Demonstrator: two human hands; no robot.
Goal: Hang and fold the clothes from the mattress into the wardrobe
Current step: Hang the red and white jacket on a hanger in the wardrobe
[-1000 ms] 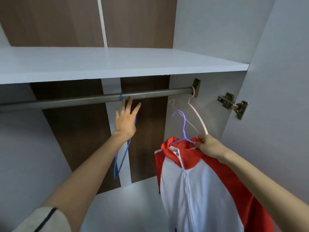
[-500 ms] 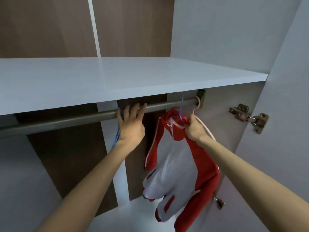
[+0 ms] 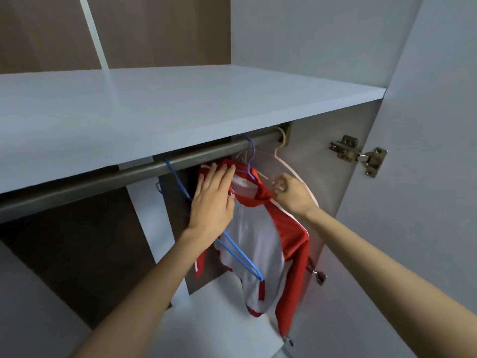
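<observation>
Left forearm (image 3: 144,293) and right forearm (image 3: 387,257) are bare along their visible length, like the left hand (image 3: 211,200) and right hand (image 3: 291,195).

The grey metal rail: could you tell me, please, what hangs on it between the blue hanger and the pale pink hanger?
Head view: the purple hanger holding the red-and-white zip jacket.

white shelf (image 3: 180,107) up front — brown back panels (image 3: 160,29) behind, pale side wall (image 3: 309,34), metal hinge (image 3: 361,157) on door (image 3: 438,112).

One red-and-white jacket (image 3: 258,244); three hangers: blue hanger (image 3: 243,255), purple hanger (image 3: 253,151), pale pink hanger (image 3: 294,170); one rail (image 3: 103,178); one shelf (image 3: 180,104); two hinges: upper hinge (image 3: 358,157) at 3 o'clock, lower hinge (image 3: 318,275) at 5.
</observation>
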